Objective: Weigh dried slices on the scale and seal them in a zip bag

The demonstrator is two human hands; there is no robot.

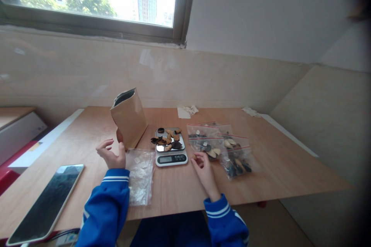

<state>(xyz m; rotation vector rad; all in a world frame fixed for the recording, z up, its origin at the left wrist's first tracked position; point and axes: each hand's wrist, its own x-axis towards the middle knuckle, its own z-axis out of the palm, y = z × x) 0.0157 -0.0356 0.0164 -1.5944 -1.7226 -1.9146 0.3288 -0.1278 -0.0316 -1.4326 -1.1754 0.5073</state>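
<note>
My left hand (111, 154) hovers just left of a tilted brown paper bag (129, 118) with an open top; its fingers are curled apart and hold nothing. My right hand (203, 166) rests on the table right of a small digital scale (171, 157), fingers pinched near a small brown piece. Dark and tan dried pieces (168, 139) lie piled on the scale's pan. A flat stack of empty zip bags (140, 175) lies between my arms. Filled zip bags (223, 147) lie right of the scale.
A tablet with a dark screen (46, 202) lies at the front left of the wooden table (278, 162). Crumpled white tissues (187, 110) sit at the back edge by the wall. A window is above.
</note>
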